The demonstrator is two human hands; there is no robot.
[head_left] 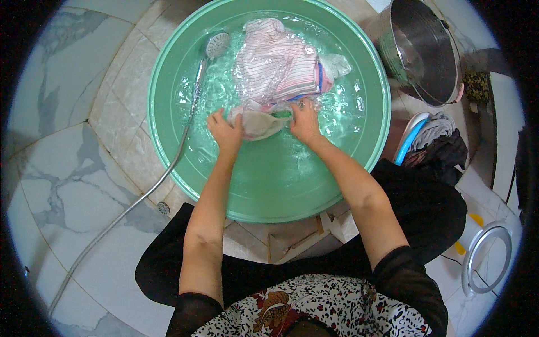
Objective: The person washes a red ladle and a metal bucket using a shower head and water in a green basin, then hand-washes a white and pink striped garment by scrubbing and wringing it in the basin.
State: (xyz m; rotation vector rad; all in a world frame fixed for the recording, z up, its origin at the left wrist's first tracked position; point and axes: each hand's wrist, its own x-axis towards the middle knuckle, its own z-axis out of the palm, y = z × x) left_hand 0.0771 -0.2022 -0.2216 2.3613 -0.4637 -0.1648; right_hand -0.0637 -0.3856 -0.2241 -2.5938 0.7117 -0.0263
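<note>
A round green plastic tub (269, 206) holds water and wet cloth. Striped pink and white fabric (278, 63) floats in its upper middle, with a whitish piece (336, 66) at its right end. Below the stripes lies a beige cloth (259, 125) with a green patch beside it. My left hand (226, 131) touches the left end of the beige cloth, fingers spread. My right hand (306, 120) is at the wet fabric just right of the green patch; its fingertips are partly hidden, so its grip cannot be told.
A handheld shower head (217, 45) rests inside the tub at upper left, its metal hose (126, 212) crossing the rim. A metal bucket (425, 54) stands at upper right, above a container with dark and grey cloths (442, 145). A floor drain (163, 207) lies at lower left.
</note>
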